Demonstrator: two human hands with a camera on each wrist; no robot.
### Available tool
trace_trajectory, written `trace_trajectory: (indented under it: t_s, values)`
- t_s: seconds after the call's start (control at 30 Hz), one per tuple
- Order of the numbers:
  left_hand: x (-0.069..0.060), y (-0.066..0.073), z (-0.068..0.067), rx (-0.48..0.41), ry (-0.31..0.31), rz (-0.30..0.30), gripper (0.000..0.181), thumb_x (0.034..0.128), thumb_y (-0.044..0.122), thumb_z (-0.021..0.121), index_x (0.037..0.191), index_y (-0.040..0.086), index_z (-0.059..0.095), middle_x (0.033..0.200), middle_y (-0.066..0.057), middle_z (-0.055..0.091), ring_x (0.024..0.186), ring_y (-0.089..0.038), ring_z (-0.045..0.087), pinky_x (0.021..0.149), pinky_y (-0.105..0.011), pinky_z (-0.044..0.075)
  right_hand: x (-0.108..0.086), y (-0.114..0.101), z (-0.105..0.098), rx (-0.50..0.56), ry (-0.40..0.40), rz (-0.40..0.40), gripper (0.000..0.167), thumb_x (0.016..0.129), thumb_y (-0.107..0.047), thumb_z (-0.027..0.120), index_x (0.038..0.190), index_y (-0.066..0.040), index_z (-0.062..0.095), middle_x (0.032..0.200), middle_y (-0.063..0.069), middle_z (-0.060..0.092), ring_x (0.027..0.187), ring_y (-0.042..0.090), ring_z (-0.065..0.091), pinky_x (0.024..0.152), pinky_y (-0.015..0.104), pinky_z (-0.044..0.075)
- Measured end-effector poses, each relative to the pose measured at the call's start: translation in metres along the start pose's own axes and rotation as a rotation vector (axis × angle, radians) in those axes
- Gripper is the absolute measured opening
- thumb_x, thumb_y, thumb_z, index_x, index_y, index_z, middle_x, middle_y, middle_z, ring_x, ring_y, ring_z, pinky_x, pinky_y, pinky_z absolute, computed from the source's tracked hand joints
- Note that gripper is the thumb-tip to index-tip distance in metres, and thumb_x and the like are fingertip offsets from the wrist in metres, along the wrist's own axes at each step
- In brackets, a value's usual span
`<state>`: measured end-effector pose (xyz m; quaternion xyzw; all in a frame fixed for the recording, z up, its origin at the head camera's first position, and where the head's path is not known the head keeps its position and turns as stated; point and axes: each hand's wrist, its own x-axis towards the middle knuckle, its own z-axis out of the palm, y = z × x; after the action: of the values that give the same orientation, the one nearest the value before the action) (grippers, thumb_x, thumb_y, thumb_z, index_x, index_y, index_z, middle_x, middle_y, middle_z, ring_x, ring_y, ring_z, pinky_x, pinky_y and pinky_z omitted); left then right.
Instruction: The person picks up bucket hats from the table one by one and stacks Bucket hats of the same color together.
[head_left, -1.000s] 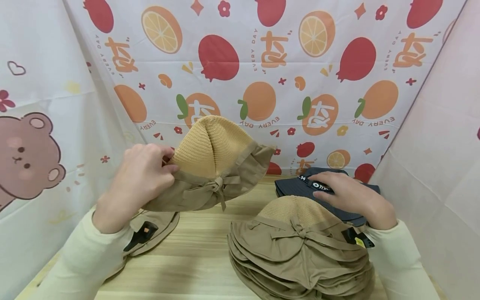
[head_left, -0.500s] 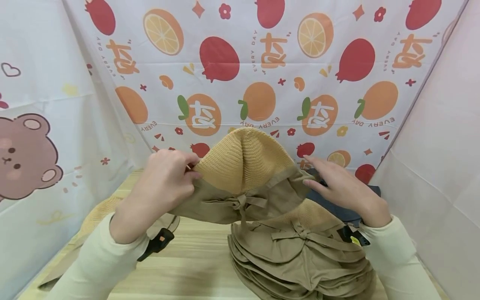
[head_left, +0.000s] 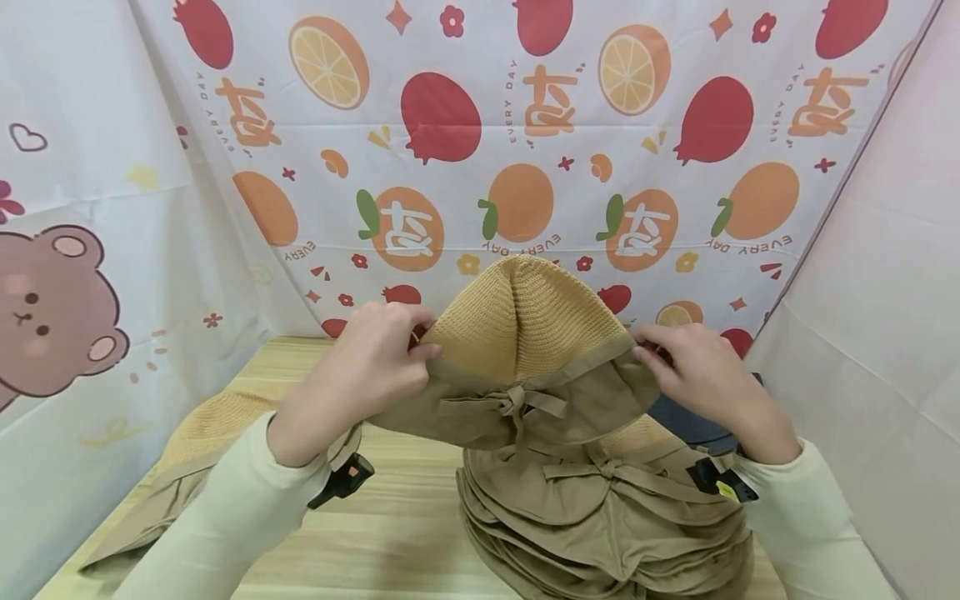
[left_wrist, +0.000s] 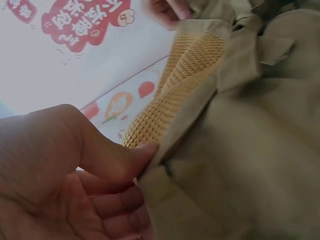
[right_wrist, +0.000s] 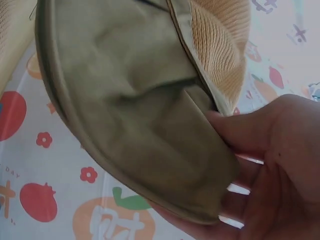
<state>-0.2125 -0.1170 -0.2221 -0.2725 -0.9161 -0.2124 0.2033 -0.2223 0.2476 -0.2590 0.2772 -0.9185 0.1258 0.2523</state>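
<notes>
A sun hat [head_left: 480, 342] with a yellow knitted crown and a khaki fabric brim with a bow is held up in the air between both hands. My left hand [head_left: 367, 367] pinches its left side where crown meets brim; in the left wrist view the thumb presses on that seam. On the opposite side my right hand [head_left: 697, 367] pinches the hat, its thumb on the brim [right_wrist: 150, 110] and the other fingers behind in the right wrist view. Just below hangs over a stack of matching hats [head_left: 607, 517], whose top crown is partly hidden by the raised one.
Another yellow and khaki hat [head_left: 202, 433] lies at the left, partly covered by the left sleeve. Behind the right hand sits a dark navy hat [head_left: 693, 421], mostly hidden. Printed cloth [head_left: 517, 108] walls the back of the wooden table [head_left: 360, 533].
The left hand has carried the hat rightward, over the stack. The right hand has come off the dark hat area, lifted, and now pinches the held hat's right side.
</notes>
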Motion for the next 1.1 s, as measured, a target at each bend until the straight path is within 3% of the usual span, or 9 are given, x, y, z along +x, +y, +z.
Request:
trace_trajectory:
  t_s: [0.2,0.33,0.5,0.7,0.97,1.1]
  values:
    - [0.014,-0.004,0.023,-0.026,-0.033,0.033,0.020,0.0920,0.001,0.066,0.077,0.008,0.056,0.061,0.001,0.047,0.057,-0.015,0.046,0.055,-0.028,0.035,-0.008,0.005,-0.004,-0.074,0.108,0.068,0.009,0.092,-0.006,0.073,0.090,-0.014,0.075,0.062,-0.008,0.056,0.052,0.003,0.040,0.049,0.023,0.032]
    - [0.024,-0.001,0.039,-0.014,-0.050,0.078,0.015,0.0938,0.003,0.068,0.083,0.007,0.059,0.065,-0.001,0.053,0.059,-0.017,0.050,0.055,-0.029,0.039,-0.014,0.014,-0.007,-0.111,0.112,0.103,0.007,0.090,-0.005,0.075,0.090,-0.011,0.077,0.064,-0.002,0.063,0.053,0.007,0.042,0.050,0.026,0.032]
    - [0.037,0.002,0.058,-0.019,-0.083,0.133,0.017,0.0941,0.005,0.070,0.083,0.007,0.058,0.069,-0.001,0.054,0.065,-0.017,0.052,0.061,-0.030,0.043,-0.022,0.027,-0.012,-0.123,0.055,0.148,0.006,0.089,-0.006,0.076,0.095,-0.007,0.080,0.078,0.008,0.075,0.060,0.011,0.052,0.055,0.031,0.039]
    - [0.051,0.009,0.076,-0.050,-0.191,0.123,0.018,0.0968,0.008,0.069,0.082,0.009,0.058,0.068,0.001,0.055,0.063,-0.014,0.051,0.058,-0.026,0.041,-0.036,0.045,-0.021,-0.133,-0.038,0.189,0.006,0.089,-0.006,0.077,0.094,-0.004,0.080,0.081,0.009,0.075,0.064,0.014,0.056,0.059,0.033,0.043]
    - [0.059,0.019,0.099,-0.062,-0.315,0.122,0.023,0.0978,0.012,0.070,0.077,0.007,0.063,0.072,-0.003,0.062,0.063,-0.013,0.049,0.058,-0.025,0.041,-0.053,0.063,-0.025,-0.123,-0.193,0.223,0.004,0.088,-0.008,0.077,0.088,-0.006,0.080,0.076,0.001,0.072,0.066,0.010,0.056,0.059,0.030,0.045]
    - [0.059,0.019,0.112,-0.066,-0.353,0.152,0.025,0.0973,0.012,0.071,0.074,0.008,0.062,0.067,0.001,0.056,0.062,-0.010,0.046,0.059,-0.023,0.039,-0.061,0.069,-0.023,-0.110,-0.259,0.215,0.006,0.089,-0.008,0.077,0.084,-0.010,0.080,0.076,-0.004,0.072,0.066,0.006,0.053,0.059,0.027,0.044]
